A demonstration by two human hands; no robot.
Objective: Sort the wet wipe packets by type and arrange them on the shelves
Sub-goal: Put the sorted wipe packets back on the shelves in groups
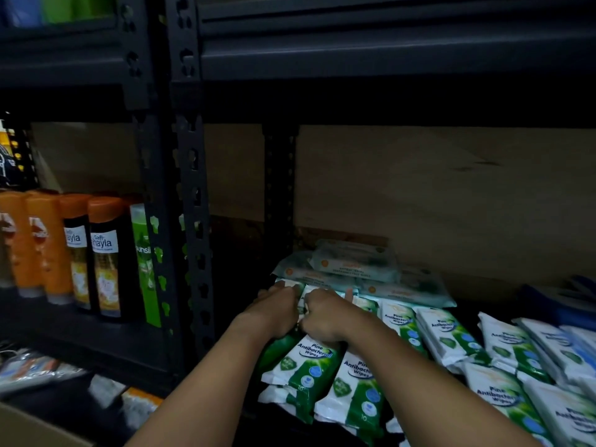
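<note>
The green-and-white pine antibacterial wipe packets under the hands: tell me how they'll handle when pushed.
The green-and-white soft plastic wipe packets probably flex rather than stay stiff, since they lie slumped and overlapping. Their glossy film looks slippery, so the leaning rows may slide when pushed. Being flat, they should not roll. The left hand and right hand grip several together.

Orange-capped shampoo bottles beside a green bottle (left bay), cardboard box below.

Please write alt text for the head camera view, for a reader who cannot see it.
Both hands, left hand and right hand, grip green-and-white pine wipe packets on a dark metal shelf. Pale teal packets are piled behind; shampoo bottles stand left.
</note>
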